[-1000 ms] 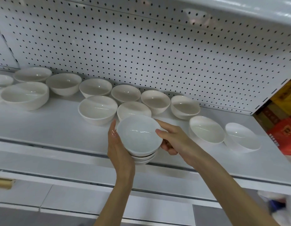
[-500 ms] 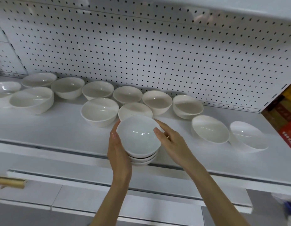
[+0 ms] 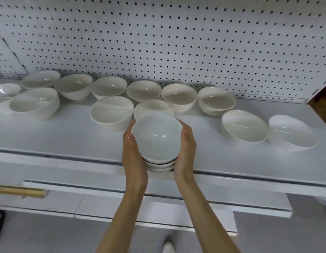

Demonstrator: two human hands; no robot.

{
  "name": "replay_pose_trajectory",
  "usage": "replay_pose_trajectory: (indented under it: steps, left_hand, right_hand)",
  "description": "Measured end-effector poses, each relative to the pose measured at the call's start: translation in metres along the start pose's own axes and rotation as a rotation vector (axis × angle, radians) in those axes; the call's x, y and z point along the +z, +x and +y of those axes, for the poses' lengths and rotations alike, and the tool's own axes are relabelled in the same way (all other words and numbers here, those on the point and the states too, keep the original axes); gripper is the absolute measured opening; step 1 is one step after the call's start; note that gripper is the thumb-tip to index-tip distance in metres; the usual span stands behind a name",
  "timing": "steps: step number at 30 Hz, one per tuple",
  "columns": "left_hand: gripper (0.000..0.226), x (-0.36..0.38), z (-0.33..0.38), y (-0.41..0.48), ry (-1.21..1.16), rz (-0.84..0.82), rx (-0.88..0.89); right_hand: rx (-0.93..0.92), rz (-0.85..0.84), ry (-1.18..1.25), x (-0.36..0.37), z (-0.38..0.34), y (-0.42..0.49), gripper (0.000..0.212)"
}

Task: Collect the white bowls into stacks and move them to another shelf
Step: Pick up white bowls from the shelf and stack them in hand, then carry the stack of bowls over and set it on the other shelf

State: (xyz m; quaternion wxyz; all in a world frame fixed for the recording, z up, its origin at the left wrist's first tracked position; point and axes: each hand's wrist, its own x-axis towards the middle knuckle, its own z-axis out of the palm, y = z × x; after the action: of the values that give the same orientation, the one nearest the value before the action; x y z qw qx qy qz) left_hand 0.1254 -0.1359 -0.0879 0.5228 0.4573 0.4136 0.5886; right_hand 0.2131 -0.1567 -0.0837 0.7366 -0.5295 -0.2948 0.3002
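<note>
A stack of white bowls point(image 3: 156, 137) sits at the front edge of the white shelf point(image 3: 49, 136); three rims show one under another. My left hand point(image 3: 134, 157) cups the stack's left side and my right hand point(image 3: 186, 152) cups its right side. Several single white bowls stand behind and beside it on the same shelf: one point(image 3: 112, 112) just left of the stack, one point(image 3: 153, 107) right behind it, two point(image 3: 244, 126) point(image 3: 291, 131) at the right, others in a row along the pegboard.
A white pegboard wall point(image 3: 176, 42) closes the back of the shelf. Lower white shelves point(image 3: 158, 210) jut out below. A wooden handle point(image 3: 20, 191) pokes in at the lower left. Coloured boxes point(image 3: 322, 99) show at the right edge.
My right hand has swung from the stack's top rim round to its right side, so both hands now clasp it. The camera view has shifted slightly left.
</note>
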Motion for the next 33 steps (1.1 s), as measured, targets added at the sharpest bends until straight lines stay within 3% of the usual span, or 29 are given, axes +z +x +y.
replay_pose_trajectory:
  steps: [4, 8, 10, 12, 15, 19, 20, 22, 23, 25, 27, 30, 33]
  left_hand:
    - [0.055, -0.001, -0.002, 0.000, -0.002, -0.006, 0.006]
    - [0.082, -0.008, -0.003, 0.005, -0.024, -0.080, 0.008]
    - [0.069, -0.009, -0.004, 0.007, -0.086, -0.115, -0.018]
    - [0.057, -0.010, -0.006, 0.009, -0.132, -0.131, -0.060]
    - [0.065, -0.009, -0.007, 0.011, -0.172, -0.128, -0.087]
    - [0.045, -0.006, 0.004, 0.005, -0.217, -0.089, -0.089]
    - [0.047, -0.004, 0.011, 0.005, -0.242, -0.103, -0.085]
    - [0.054, 0.004, 0.026, 0.006, -0.285, -0.202, -0.067]
    - [0.054, 0.011, 0.033, 0.003, -0.302, -0.259, -0.066]
    - [0.047, 0.028, 0.044, -0.009, -0.325, -0.347, -0.104]
    - [0.047, 0.049, 0.049, -0.028, -0.317, -0.473, -0.144]
    - [0.057, 0.087, 0.054, -0.066, -0.283, -0.705, -0.206]
    - [0.056, 0.133, 0.063, -0.111, -0.272, -0.929, -0.294]
  right_hand:
    - [0.014, -0.099, -0.071, -0.011, 0.000, 0.006, 0.027]
    - [0.038, -0.201, -0.088, -0.023, 0.003, 0.005, 0.072]
    - [0.057, -0.171, -0.031, -0.017, 0.005, 0.000, 0.080]
    - [0.063, -0.094, 0.058, -0.009, 0.009, -0.004, 0.080]
    - [0.056, 0.048, 0.120, 0.004, 0.008, -0.009, 0.073]
    - [0.158, 0.292, 0.170, 0.010, 0.002, -0.013, 0.031]
    - [0.163, 0.342, 0.178, 0.007, 0.000, -0.017, 0.039]
    - [0.130, 0.423, 0.169, -0.007, -0.014, -0.020, 0.064]
    - [0.122, 0.442, 0.150, -0.013, -0.024, -0.023, 0.063]
    - [0.119, 0.483, 0.112, -0.023, -0.048, -0.031, 0.044]
    - [-0.030, 0.589, 0.083, -0.041, -0.068, -0.041, 0.028]
    - [-0.233, 0.662, -0.035, -0.078, -0.089, -0.078, 0.073]
    - [-0.329, 0.779, -0.179, -0.129, -0.117, -0.109, 0.090]
